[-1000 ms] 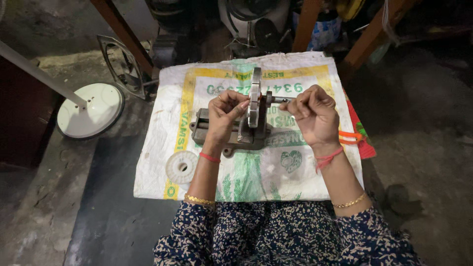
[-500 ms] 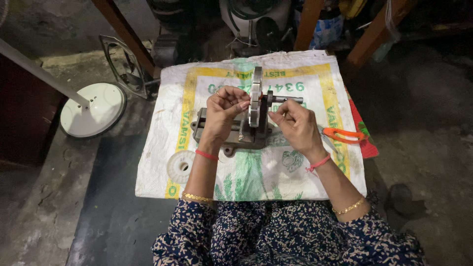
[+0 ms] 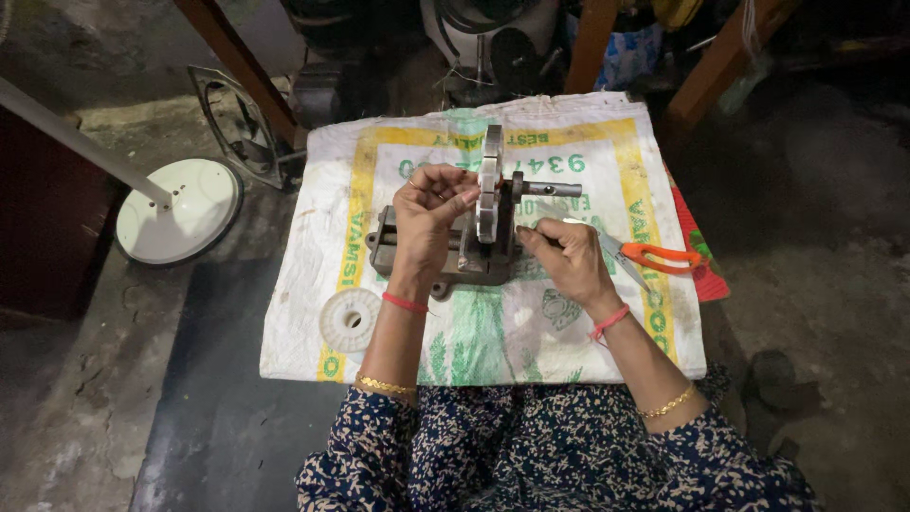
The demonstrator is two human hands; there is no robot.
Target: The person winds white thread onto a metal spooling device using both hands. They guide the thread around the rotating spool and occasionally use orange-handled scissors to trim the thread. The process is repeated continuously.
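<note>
Head view: we steady the toothed metal core, mounted upright on a grey cast stand atop the woven sack. Our left hand pinches its rim; our right hand nips something thin beside it. Orange scissors and a white spool lie near.

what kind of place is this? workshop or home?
Probably a small repair workshop, worked on the floor. A metal winding jig with a toothed core stands on a woven sack; both hands are at it. A white fan base lies nearby.
</note>
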